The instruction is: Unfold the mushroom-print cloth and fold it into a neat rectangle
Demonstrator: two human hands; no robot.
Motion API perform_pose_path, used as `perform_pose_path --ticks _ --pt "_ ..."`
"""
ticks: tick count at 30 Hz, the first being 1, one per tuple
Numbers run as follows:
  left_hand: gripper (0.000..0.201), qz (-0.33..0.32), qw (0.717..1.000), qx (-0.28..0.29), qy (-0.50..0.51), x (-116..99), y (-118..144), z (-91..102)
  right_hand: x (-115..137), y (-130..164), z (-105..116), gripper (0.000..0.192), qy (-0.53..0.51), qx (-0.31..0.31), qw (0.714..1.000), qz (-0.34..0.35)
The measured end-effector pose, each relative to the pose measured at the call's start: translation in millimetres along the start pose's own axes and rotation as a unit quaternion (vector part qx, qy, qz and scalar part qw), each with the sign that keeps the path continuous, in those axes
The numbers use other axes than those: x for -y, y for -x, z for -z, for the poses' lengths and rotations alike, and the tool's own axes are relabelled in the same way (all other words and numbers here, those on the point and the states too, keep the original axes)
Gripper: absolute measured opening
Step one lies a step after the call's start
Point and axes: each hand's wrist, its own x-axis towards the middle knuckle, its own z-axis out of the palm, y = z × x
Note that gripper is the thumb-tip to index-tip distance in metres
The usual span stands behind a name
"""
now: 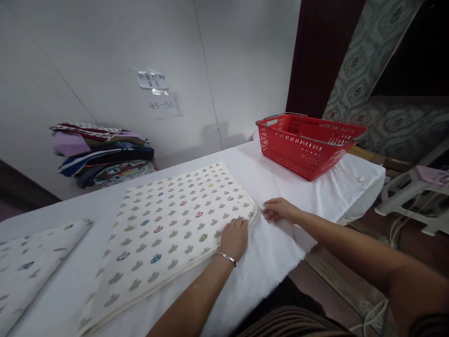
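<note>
A folded cream cloth (164,224) with small grey and coloured prints lies flat on the white-covered table (277,187). My left hand (234,238), with a thin bracelet at the wrist, rests palm down on the cloth's near right part. My right hand (279,209) lies on the table just right of the cloth's right corner, fingertips touching its edge, fingers loosely together and holding nothing.
A red plastic basket (305,142) stands at the table's far right. A second folded printed cloth (28,262) lies at the left. A stack of folded fabrics (101,154) sits against the white wall. White plastic furniture (417,196) stands beyond the table's right edge.
</note>
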Motion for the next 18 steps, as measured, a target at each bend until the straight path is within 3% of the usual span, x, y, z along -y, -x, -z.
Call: perform_pose_path --ticks 3,7,12,18 --pt "0.026 0.030 0.999 0.015 0.018 -8 -8 0.0 9 -5 -8 0.018 -0.039 0.077 0.993 -0.076" --pt "0.023 0.071 0.996 0.025 0.051 -13 -10 -0.1 13 -10 -17 0.027 -0.077 0.151 0.977 -0.130" --pt "0.025 0.100 0.987 0.041 0.121 -10 -16 4.1 14 -9 -21 0.025 -0.091 0.151 0.976 -0.128" --pt "0.028 0.167 0.949 0.070 0.257 -10 -53 8.0 18 -5 -22 0.027 -0.099 0.156 0.975 -0.124"
